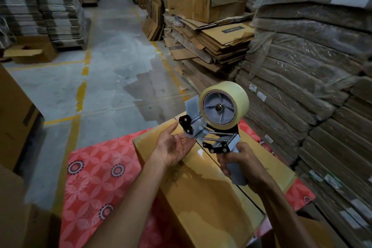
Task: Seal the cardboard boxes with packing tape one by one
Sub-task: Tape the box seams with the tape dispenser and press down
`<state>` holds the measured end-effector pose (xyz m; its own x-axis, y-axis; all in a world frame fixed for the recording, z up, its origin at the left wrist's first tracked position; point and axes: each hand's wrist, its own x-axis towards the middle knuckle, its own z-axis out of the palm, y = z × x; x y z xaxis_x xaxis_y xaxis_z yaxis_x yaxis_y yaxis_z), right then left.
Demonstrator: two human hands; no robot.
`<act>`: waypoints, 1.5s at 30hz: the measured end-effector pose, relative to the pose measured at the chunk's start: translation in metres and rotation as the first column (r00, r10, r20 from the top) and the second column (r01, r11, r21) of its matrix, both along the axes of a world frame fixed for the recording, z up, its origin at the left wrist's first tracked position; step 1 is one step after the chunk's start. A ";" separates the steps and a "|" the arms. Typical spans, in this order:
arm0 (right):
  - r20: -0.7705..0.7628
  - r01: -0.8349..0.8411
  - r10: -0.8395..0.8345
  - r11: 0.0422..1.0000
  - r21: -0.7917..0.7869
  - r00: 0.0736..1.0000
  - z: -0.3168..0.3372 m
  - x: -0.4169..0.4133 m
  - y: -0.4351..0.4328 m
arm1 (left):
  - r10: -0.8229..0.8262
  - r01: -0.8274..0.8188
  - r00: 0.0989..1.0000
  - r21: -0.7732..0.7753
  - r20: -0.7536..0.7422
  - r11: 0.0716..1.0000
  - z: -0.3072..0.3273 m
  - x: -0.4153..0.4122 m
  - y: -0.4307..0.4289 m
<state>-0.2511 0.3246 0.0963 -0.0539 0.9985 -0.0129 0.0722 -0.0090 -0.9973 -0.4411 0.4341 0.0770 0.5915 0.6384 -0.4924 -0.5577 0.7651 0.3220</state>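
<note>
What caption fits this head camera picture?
Right hand grips a tape dispenser above a cardboard box; open left hand beside it.

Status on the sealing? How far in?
Done: the box flaps are folded shut; glossy patches on top may be tape, unclear. In hand: the right hand grips the dispenser above the box, the left hand open at its front end. Left: the seam shows a dark gap, so it needs taping.
</note>
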 end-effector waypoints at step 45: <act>0.356 0.292 -0.195 0.925 -0.243 0.914 -0.053 -0.009 0.053 | 0.398 0.544 0.097 0.384 -0.912 0.746 -0.053 -0.010 0.147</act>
